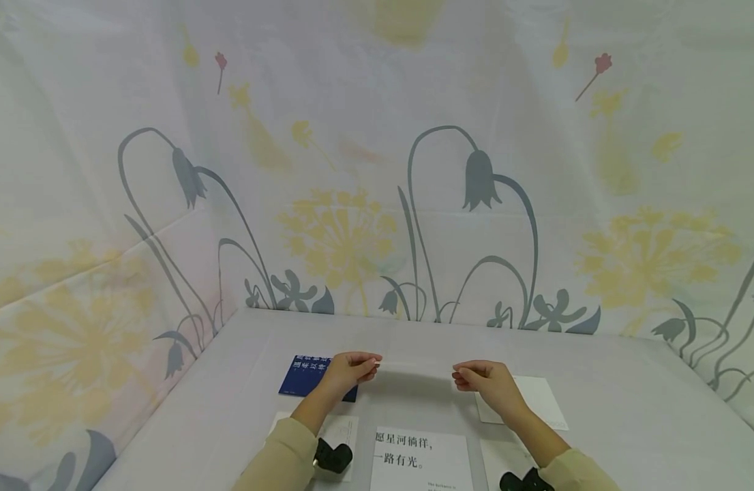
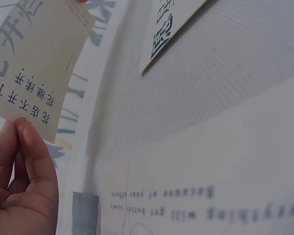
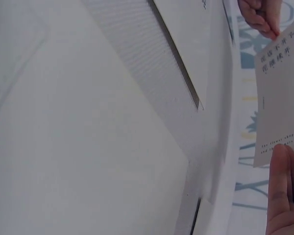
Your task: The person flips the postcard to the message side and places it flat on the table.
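Both hands hold one beige card printed with Chinese characters, lifted above the table. In the head view it is edge-on and barely shows between the hands. My left hand pinches one end, its fingertips on a corner. My right hand pinches the opposite end with thumb and fingers. The right wrist view shows the same card with the left hand's fingers at its far end.
A white-covered table carries a blue card behind the left hand. A white card lies under the right hand and a large card with Chinese text in front. Flower-printed cloth walls enclose the back and sides.
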Demonstrator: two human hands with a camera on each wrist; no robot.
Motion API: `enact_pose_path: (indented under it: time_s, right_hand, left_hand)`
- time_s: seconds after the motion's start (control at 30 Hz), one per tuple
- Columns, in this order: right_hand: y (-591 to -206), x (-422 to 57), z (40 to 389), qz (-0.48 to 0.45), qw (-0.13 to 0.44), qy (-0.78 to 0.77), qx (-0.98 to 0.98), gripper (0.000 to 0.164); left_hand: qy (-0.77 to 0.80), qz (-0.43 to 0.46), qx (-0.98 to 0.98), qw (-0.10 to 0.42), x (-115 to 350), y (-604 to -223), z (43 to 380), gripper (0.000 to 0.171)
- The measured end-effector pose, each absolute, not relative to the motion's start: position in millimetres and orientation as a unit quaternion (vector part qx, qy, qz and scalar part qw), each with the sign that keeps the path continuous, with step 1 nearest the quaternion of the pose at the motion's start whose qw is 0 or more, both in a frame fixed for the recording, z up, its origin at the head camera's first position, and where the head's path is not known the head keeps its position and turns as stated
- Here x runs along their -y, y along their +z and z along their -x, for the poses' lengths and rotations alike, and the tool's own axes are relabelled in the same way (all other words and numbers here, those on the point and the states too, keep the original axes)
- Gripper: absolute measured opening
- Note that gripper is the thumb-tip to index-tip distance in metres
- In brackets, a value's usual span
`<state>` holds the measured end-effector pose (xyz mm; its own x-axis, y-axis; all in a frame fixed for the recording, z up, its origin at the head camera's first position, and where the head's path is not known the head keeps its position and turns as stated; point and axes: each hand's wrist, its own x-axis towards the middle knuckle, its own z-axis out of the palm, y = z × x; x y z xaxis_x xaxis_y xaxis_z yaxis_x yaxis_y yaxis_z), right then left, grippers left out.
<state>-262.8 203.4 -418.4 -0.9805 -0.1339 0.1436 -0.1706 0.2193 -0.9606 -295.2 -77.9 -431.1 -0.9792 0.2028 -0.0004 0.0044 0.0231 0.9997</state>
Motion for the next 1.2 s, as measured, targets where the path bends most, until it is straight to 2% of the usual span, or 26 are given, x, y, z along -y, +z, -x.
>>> enact_pose_path:
  time_s: [0.6, 1.2]
  right_hand:
    - [-420.4, -204.1, 263.9, -0.076, 0.023, 0.602, 0.794, 0.023]
    - [-418.7, -196.0, 262.5, -0.039, 0.030, 0.579, 0.814, 0.018]
  left_hand:
    - [0.699, -0.053, -0.707, 0.092, 77.9, -430.8, 294.2, 0.026]
    - [0.697, -0.036, -0.711, 0.084, 78.1, -430.2, 292.9, 0.025]
